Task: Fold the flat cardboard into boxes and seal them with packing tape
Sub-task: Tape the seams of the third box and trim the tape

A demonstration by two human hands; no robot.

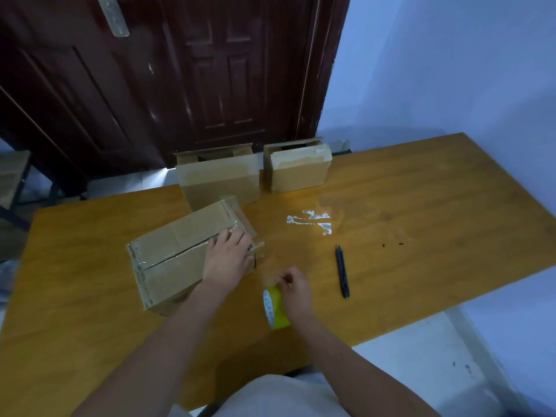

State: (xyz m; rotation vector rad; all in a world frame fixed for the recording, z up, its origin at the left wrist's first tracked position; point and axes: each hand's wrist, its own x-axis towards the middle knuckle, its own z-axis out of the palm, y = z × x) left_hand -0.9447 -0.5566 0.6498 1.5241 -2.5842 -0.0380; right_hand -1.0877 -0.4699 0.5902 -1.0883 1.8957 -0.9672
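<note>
The left hand (227, 255) lies flat, fingers straight, pinning the tape end to the cardboard box (180, 254) on the worktop (421, 206), while the right hand (296, 291), fingers curled, grips the tape roll (275, 308) beside it, likely keeping the strip taut.

Plain room, dark wooden door (180, 79), blue wall (451, 70), wooden table (421, 191)

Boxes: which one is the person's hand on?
The nearest box, taped along its top seam; the left hand presses it. The two far boxes sit untouched.
</note>
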